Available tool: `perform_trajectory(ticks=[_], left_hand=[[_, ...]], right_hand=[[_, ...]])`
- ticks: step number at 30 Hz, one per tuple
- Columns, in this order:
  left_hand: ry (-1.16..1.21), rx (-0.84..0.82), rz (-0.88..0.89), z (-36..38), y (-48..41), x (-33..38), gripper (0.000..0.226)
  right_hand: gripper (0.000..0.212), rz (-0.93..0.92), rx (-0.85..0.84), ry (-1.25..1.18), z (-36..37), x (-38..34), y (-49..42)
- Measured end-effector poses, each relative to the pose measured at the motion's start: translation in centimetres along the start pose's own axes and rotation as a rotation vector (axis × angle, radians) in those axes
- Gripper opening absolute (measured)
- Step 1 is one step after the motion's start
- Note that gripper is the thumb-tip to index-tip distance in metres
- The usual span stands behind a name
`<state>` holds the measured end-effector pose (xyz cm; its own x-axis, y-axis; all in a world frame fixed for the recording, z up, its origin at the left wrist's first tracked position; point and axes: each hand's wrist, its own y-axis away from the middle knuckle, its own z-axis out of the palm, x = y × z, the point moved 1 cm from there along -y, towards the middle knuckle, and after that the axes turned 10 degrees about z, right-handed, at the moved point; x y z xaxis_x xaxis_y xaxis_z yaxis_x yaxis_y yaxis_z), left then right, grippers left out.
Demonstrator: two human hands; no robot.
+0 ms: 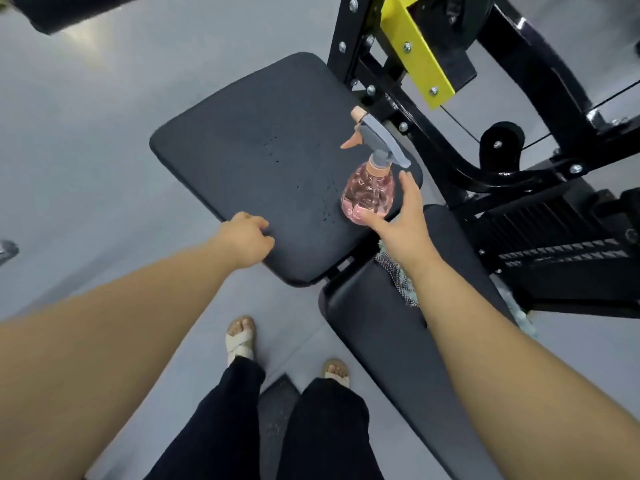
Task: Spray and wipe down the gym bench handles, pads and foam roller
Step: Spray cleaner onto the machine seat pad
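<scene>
The bottle (367,192) stands on the droplet-specked pad (249,161). My right grip (398,223) is spread loose around it; my left grip (246,239) rests clenched on the pad's edge. I'd take the cloth (393,268) next and wipe in overlapping strokes.

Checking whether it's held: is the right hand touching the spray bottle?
Cannot tell. Head view: on the right hand the fingers stand clear of the spray bottle, but the thumb overlaps its base.
</scene>
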<state>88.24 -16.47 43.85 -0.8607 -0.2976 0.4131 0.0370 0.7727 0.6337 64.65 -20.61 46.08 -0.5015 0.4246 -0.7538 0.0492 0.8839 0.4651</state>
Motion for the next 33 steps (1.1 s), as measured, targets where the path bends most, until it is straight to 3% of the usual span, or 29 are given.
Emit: perform_trajectory(ticks=[3,7,10,14,16,20,25,29,33], left_hand=[[-0.054,-0.033,0.001,-1.2,-1.0,-0.9,0.050],[-0.073,-0.044,0.010,-1.0,-1.9,-1.4,0.056],[-0.057,-0.027,-0.004,-0.5,-2.8,-1.6,0.059],[-0.225,0.019,0.003,-0.5,-4.1,-1.4,0.070],[-0.232,0.031,-0.005,-0.8,-4.6,-1.4,0.073],[-0.209,0.063,-0.024,-0.5,-5.2,-1.7,0.077],[-0.212,0.102,-0.006,0.1,-5.2,-2.1,0.078],[-0.190,0.119,-0.002,0.3,-5.4,-2.4,0.080],[-0.199,0.121,0.002,0.3,-5.2,-2.4,0.079]], right_hand=[[0.076,0.031,-0.035,-0.135,0.7,-2.2,-1.3],[0.045,-0.006,0.022,-0.061,0.4,-3.4,-2.1],[0.035,-0.086,0.020,-0.021,0.1,-3.9,-2.2],[0.033,-0.142,0.060,0.042,0.5,-4.1,-2.9],[0.043,-0.142,0.092,0.123,0.8,-4.5,-3.6],[0.068,-0.178,-0.142,0.147,1.6,-5.8,-5.1],[0.056,-0.292,-0.055,0.064,3.0,-6.2,-5.3],[0.043,-0.124,-0.014,-0.217,1.9,-6.7,-4.2],[0.009,0.152,-0.155,-0.194,1.5,-8.3,-2.3]])
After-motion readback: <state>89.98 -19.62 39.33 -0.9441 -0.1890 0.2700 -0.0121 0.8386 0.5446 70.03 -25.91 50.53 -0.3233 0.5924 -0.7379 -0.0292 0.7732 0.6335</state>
